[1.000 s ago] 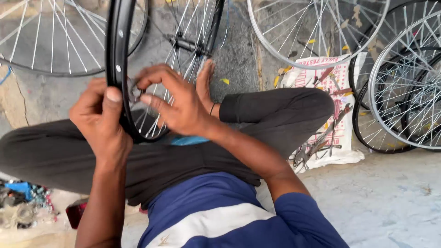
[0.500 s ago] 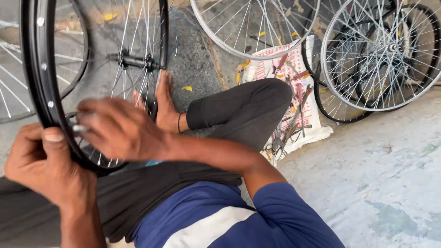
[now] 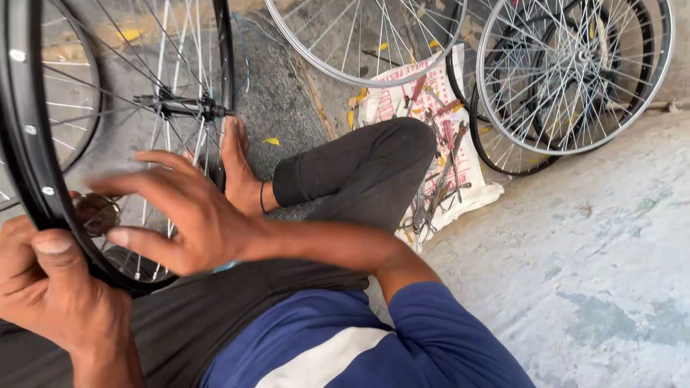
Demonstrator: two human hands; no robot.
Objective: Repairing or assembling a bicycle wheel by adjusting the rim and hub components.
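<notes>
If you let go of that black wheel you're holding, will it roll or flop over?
Probably it tips: the black wheel stands on edge, steadied by the left hand gripping its rim. Being round, it may roll first. It looks stiff, with taut spokes, and likely light for its size, since it is mostly open space.

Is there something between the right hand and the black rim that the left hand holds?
Nothing visible. The right hand hovers open just beside the black rim, which the left hand grips near its lower edge.
</notes>
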